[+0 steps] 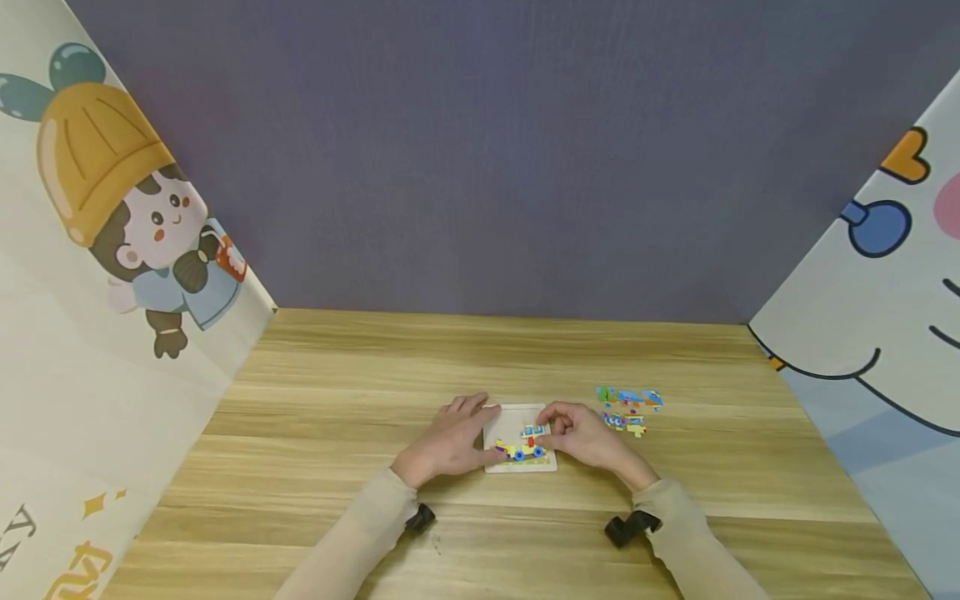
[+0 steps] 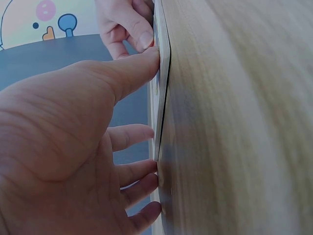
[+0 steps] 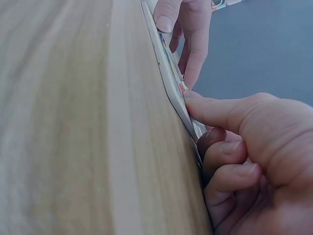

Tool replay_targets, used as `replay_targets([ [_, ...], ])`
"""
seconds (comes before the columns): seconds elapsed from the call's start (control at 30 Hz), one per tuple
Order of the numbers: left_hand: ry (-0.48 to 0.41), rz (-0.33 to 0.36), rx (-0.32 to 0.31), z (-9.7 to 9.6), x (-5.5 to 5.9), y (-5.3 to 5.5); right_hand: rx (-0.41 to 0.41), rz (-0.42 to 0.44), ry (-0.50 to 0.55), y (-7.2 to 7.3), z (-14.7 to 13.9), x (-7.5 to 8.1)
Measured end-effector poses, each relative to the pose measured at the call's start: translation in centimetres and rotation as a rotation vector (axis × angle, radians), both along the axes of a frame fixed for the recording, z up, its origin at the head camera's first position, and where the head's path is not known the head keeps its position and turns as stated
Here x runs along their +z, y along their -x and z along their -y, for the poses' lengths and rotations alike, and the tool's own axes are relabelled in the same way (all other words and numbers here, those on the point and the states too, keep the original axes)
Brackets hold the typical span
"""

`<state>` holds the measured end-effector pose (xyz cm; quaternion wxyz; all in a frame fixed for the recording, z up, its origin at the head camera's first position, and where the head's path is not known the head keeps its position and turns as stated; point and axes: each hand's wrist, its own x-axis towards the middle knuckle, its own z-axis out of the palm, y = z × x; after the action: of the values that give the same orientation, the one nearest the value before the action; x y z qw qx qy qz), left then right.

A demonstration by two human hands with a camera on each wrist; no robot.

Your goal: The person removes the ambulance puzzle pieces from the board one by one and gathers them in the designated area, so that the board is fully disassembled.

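A flat white puzzle board lies on the wooden table, partly filled with yellow, blue and red pieces that form a vehicle with blue wheels. My left hand rests along the board's left side with extended fingers; its thumb presses on pieces near the lower left. At the board's right side my right hand pinches a small blue-and-white puzzle piece between thumb and curled index finger. The other right fingers are bent at the board's edge. The fingers partly hide the piece.
Loose puzzle pieces in blue, green and orange lie in a group right of the board, with purple and yellow ones just below. A grey panel rises behind the table. Printed panels stand at both sides.
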<state>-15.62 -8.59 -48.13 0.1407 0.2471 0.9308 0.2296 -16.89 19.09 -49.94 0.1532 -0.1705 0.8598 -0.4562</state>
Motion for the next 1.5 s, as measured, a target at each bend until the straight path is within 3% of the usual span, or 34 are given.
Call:
replay_targets([
  [0.8,0.019,-0.01,-0.008,-0.1,0.0,0.0,0.04,0.006,0.091,0.1,-0.5,-0.5],
  [1.3,0.026,-0.012,-0.006,-0.1,-0.1,0.1,0.021,-0.004,0.139,0.2,-0.8,-1.1],
  [1.5,0.016,-0.005,-0.005,-0.1,-0.2,0.1,0.025,0.006,0.121,0.2,-0.8,-0.9],
])
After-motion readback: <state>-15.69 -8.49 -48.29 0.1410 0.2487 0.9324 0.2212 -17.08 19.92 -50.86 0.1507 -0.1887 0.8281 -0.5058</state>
